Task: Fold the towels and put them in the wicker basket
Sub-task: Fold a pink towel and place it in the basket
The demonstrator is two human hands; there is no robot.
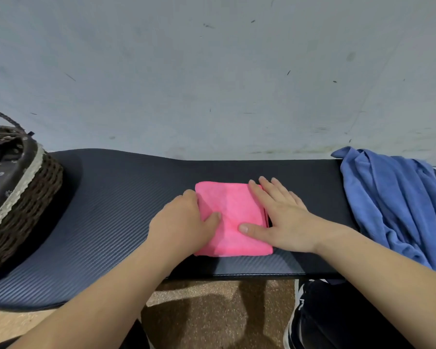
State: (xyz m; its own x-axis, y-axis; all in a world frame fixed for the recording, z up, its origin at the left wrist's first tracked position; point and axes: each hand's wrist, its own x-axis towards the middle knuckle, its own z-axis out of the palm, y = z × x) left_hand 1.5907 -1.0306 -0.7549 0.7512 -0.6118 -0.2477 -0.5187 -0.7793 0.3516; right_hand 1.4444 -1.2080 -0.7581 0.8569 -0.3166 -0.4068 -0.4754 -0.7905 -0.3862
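Note:
A pink towel (233,215) lies folded into a small square in the middle of the dark bench (116,197). My left hand (184,220) grips its left edge, thumb on top and fingers curled under the fold. My right hand (280,215) rests flat on the towel's right side with its fingers spread. A crumpled blue towel (390,197) lies unfolded at the bench's right end. The brown wicker basket (28,197) with a dark flowered lining stands at the far left.
A grey wall (212,71) rises right behind the bench. Bare bench surface lies between the basket and the pink towel. Below the front edge I see speckled floor (207,311) and my dark trouser leg (342,316).

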